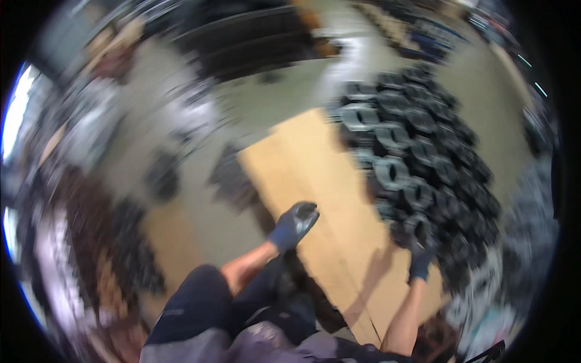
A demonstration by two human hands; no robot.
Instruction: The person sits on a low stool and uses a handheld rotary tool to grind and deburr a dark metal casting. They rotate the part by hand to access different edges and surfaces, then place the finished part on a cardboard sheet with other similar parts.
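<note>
My left hand [296,222], in a dark glove, is over the left edge of a tan cardboard sheet [321,175]. Its fingers look curled together, and whatever they may hold is hidden. On the right, my right hand [422,259], gloved too, reaches to the near side of a stack of dark metal ring-shaped parts [417,145]. Blur and the dark parts hide its fingers, so a grip cannot be made out. Several rings on the stack's left side show pale grey faces around round openings. The cardboard lies between my two hands, with a seam running along it.
A large black bin-like object [242,39] stands at the far side. To the left, dark piled parts [136,242] lie beside another tan board [169,242]. Grey piled material [529,224] lines the right. My knees [200,302] are close to the cardboard's near left edge.
</note>
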